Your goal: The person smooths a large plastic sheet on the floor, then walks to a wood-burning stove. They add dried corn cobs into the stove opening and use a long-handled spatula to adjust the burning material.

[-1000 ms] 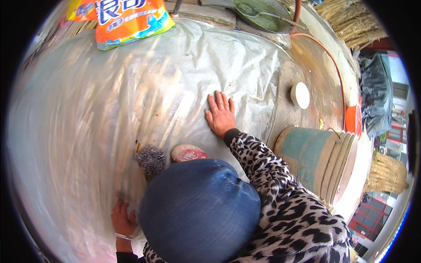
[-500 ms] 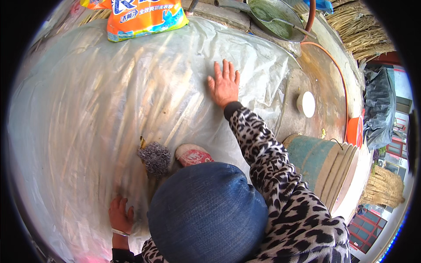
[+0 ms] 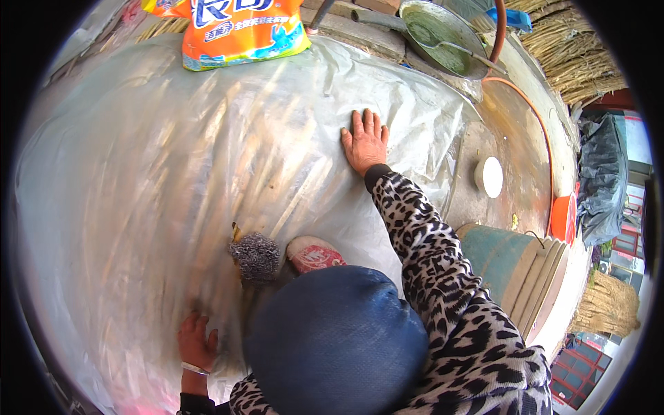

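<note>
My right hand point(image 3: 366, 143) lies on a clear plastic sheet point(image 3: 311, 124), palm down with its fingers stretched out. Lower left, my left hand point(image 3: 197, 342) rests on the same sheet, fingers spread and a pale bracelet on the wrist; its fingertips are dim and hard to make out. Under the plastic run long, pale stalks or sticks. Between the hands sits a grey, fluffy scrubber or mop head point(image 3: 256, 258), close to my red-and-white shoe point(image 3: 315, 254). My knee in blue denim point(image 3: 337, 339) covers the lower middle. Neither hand holds anything that I can see.
An orange detergent bag point(image 3: 242, 34) stands at the sheet's far edge. Back right is a wok point(image 3: 443, 38) with greenish liquid and a ladle. To the right are a white bowl point(image 3: 489, 177), a blue-green bucket point(image 3: 508, 266) lying tilted, a red-orange basin point(image 3: 563, 218) and an orange hose point(image 3: 536, 111).
The whole view has shifted slightly, so everything sits a little lower and further right. Both hands still rest flat on the plastic sheet, with little other movement.
</note>
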